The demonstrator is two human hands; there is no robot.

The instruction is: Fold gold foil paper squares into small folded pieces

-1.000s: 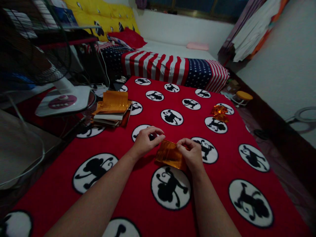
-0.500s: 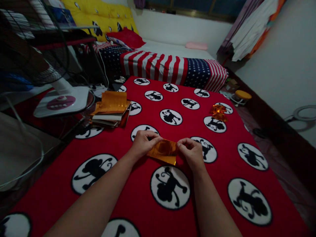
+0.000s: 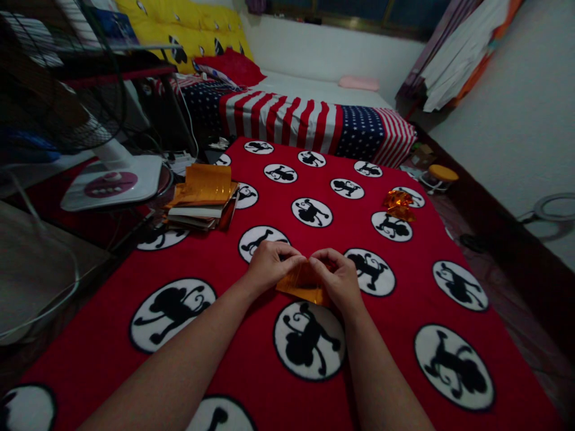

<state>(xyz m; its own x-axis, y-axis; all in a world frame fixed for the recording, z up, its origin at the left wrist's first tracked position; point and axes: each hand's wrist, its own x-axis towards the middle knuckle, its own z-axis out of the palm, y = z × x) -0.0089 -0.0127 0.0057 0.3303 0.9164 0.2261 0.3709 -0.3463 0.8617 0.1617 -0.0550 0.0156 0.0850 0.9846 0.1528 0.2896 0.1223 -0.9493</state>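
A shiny gold foil paper (image 3: 302, 287) is in front of me, just above or on the red cloth; I cannot tell which. My left hand (image 3: 272, 263) pinches its upper edge between thumb and fingers. Close beside it, my right hand (image 3: 336, 275) pinches the same edge, the two thumb tips nearly touching. The fingers hide part of the paper's top. To the left lies a stack of gold and pale paper sheets (image 3: 204, 197). Crumpled or folded orange-gold foil pieces (image 3: 399, 205) rest on the cloth at the far right.
The red cloth (image 3: 224, 335) with monkey prints covers the surface under my hands. A fan base (image 3: 146, 179) stands at left, with cables around it. Beyond is a bed with a flag-patterned cover (image 3: 287, 117). A yellow-topped stool (image 3: 442, 173) is at right by the wall.
My hands have drawn together along the paper's upper edge, the right moving left and the left moving slightly right. The paper now looks bent between them.
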